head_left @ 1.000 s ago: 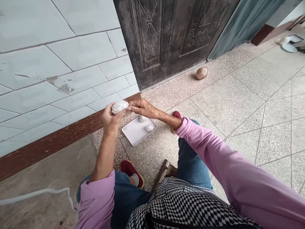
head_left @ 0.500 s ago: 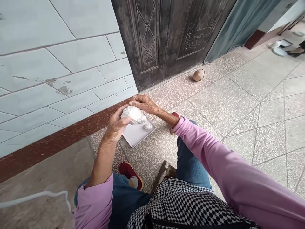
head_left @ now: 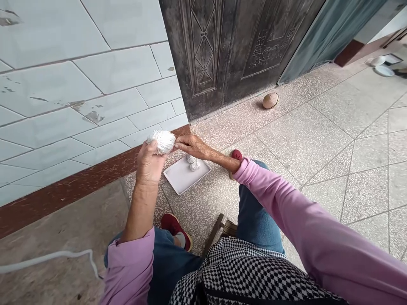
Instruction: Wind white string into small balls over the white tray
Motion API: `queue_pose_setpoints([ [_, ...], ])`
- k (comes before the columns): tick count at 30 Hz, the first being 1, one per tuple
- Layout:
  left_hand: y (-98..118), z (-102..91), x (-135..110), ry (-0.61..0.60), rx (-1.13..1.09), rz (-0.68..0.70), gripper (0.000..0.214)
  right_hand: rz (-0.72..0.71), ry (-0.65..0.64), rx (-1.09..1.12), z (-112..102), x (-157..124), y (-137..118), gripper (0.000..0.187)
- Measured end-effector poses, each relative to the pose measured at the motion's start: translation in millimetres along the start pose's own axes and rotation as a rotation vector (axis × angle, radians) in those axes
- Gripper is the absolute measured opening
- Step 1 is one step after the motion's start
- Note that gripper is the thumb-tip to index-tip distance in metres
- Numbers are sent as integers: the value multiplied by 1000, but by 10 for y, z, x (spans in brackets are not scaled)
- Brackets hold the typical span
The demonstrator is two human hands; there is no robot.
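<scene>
A ball of white yarn (head_left: 164,142) is gripped by my left hand (head_left: 149,163), with the thumb across its near side and the fingers beneath. My right hand (head_left: 193,146) reaches in from the right, its fingers pinched together at the ball's right edge. Whatever lies between those fingertips is too small to make out. Below the hands, a pale shallow tray (head_left: 179,178) rests on the floor. Small white yarn balls (head_left: 194,165) lie at its far right side, partly covered by my right hand.
A tiled wall (head_left: 63,114) rises at the left, meeting a dark carved door (head_left: 229,46). On the speckled floor near the door sits a pinkish ball (head_left: 270,101). A white hose or cable (head_left: 57,255) runs along the lower left. Part of a wooden stool (head_left: 216,233) shows between my legs.
Both hands have shifted, the left one to the left and slightly up with the yarn ball, which has turned. The right fingers have moved from the ball's top to its right side, uncovering more of the tray.
</scene>
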State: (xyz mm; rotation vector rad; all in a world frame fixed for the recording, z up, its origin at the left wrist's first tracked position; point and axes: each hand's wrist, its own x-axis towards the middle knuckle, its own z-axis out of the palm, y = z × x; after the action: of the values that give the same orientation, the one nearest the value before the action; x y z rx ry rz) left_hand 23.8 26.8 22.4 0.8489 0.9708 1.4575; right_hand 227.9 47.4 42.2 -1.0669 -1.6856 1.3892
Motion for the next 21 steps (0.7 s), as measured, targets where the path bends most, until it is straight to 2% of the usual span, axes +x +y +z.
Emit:
queue_pose_setpoints([
  [5,-101,-65,95,100,37,61,76,-21,-25,-80,-14,-67,-57,54],
  [11,-176,-101,121,72,312,131,79,-28,-51,-40,-76,-79,-49,51],
  [14,-134,-94,76,-27,421,68,75,-55,-38,-26,-128,-69,-42,49],
  [18,-42,-70,-25,-188,565,-62,70,-101,-6,-7,-203,-32,7,55],
  [21,20,-32,-98,-343,494,-172,67,-113,19,24,-236,30,84,60],
])
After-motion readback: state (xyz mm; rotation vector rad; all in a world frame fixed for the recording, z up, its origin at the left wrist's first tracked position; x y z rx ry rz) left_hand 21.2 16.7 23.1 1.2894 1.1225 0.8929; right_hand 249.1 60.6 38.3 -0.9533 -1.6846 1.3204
